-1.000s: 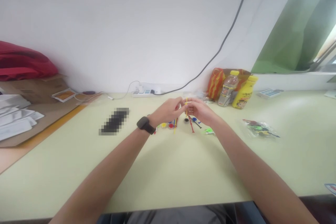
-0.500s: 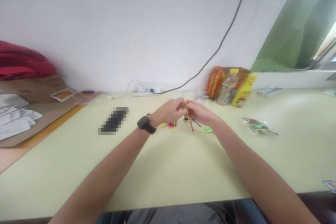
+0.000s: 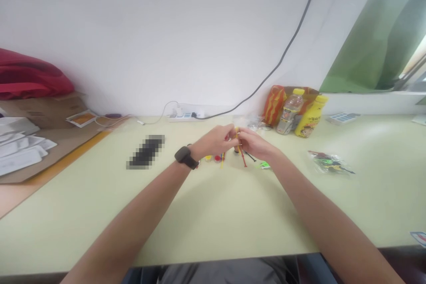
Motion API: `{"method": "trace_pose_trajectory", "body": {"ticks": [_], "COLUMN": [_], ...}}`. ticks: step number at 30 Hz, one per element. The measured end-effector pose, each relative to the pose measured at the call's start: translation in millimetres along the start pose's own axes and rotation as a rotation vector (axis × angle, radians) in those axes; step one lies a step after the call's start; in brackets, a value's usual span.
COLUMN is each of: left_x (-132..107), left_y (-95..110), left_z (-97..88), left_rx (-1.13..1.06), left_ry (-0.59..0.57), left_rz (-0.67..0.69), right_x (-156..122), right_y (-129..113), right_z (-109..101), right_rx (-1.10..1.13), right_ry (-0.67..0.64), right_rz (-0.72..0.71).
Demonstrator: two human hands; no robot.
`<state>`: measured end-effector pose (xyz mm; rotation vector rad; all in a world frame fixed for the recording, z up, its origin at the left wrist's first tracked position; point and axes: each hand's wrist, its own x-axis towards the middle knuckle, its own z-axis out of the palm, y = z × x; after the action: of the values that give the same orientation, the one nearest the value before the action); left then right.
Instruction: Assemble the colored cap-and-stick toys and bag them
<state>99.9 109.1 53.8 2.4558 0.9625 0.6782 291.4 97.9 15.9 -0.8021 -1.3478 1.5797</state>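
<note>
My left hand (image 3: 218,140), with a black watch (image 3: 185,157) on the wrist, is closed in a pinch and meets my right hand (image 3: 253,143) above the table. Between the fingertips is a small yellow plastic piece (image 3: 237,130), largely hidden by the fingers. A thin red stick (image 3: 243,159) points down below the right fingers; whether it is joined to the yellow piece I cannot tell. Under and behind the hands lie small round pieces, a yellow one (image 3: 208,158) and a red one (image 3: 217,158), a black stick (image 3: 250,157) and bright green parts (image 3: 265,165).
A clear bag of colourful plastic parts (image 3: 331,163) lies at the right. Behind stand a drink bottle (image 3: 289,113), a yellow bottle (image 3: 311,117) and a red-yellow bag (image 3: 273,105). A pixelated dark object (image 3: 146,152) lies left, near papers (image 3: 23,146) on cardboard. A power strip (image 3: 184,116) sits against the wall.
Both hands keep nearly the same pose around the yellow piece, with only slight finger movement. The whole view has shifted a little.
</note>
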Motion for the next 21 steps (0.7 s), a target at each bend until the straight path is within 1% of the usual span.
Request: {"method": "trace_pose_trajectory", "body": {"ticks": [4,7,12,15,18,21], "left_x": [0,0,0,-1,-2,-3], "left_y": [-1,-2,-2,-3,-6,-9], "left_z": [-4.2,-4.7,-1.2,-0.6,-0.9,-1.3], "left_rx": [0.033,0.042,0.029,0.026,0.073,0.095], "left_ry": [0.024,0.02,-0.001,-0.005,-0.002,-0.018], "left_rz": [0.017,0.01,0.003,-0.007,-0.024,-0.039], "right_x": [2,3,1,0,2,4], "right_y": [1,2,2,4,8,13], "right_z": [-3,-4,0,3,4,2], "right_rx": [0.039,0.03,0.001,-0.01,-0.083,-0.175], "right_ry": [0.023,0.035,0.024,0.048,0.08,0.069], "right_rz": [-0.002,0.001,0.006,-0.012,0.005,0.051]}}
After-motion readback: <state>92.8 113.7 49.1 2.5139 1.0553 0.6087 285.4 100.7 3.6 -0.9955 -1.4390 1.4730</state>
